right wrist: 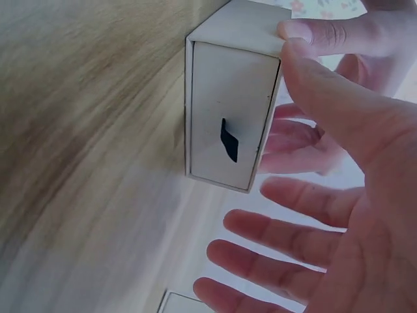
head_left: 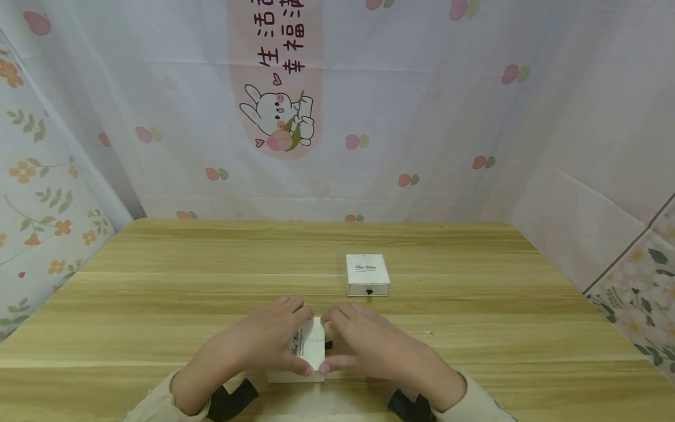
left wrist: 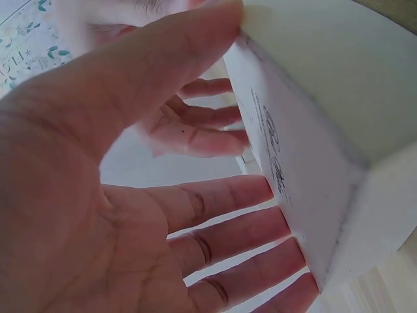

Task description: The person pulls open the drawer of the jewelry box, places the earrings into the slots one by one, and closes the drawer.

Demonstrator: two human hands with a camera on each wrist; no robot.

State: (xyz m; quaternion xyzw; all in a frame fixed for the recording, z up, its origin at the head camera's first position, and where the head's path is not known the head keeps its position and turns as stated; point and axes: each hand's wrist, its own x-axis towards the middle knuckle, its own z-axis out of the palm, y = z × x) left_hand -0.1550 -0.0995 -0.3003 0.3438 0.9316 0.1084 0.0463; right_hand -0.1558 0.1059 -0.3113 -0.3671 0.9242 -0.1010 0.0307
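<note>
A white drawer-style gift box (head_left: 312, 343) with black script lettering sits on the table between my hands, its black ribbon tab (right wrist: 229, 140) on the side facing right. My left hand (head_left: 263, 340) grips it across the top, thumb at the near edge and fingertips along the far edge. At the drawer end, my right hand (head_left: 364, 343) has its thumb touching the near top corner. Its fingers (right wrist: 273, 264) are spread and straight in the right wrist view, the index fingertip right by the far corner. The two thumbs nearly meet.
A second white box (head_left: 367, 274) with the same lettering stands farther back, a black tab on its front. A tiny scrap (head_left: 429, 333) lies right of my right hand on the wooden table (head_left: 211, 252). Patterned cloth (head_left: 411, 117) hangs behind the table.
</note>
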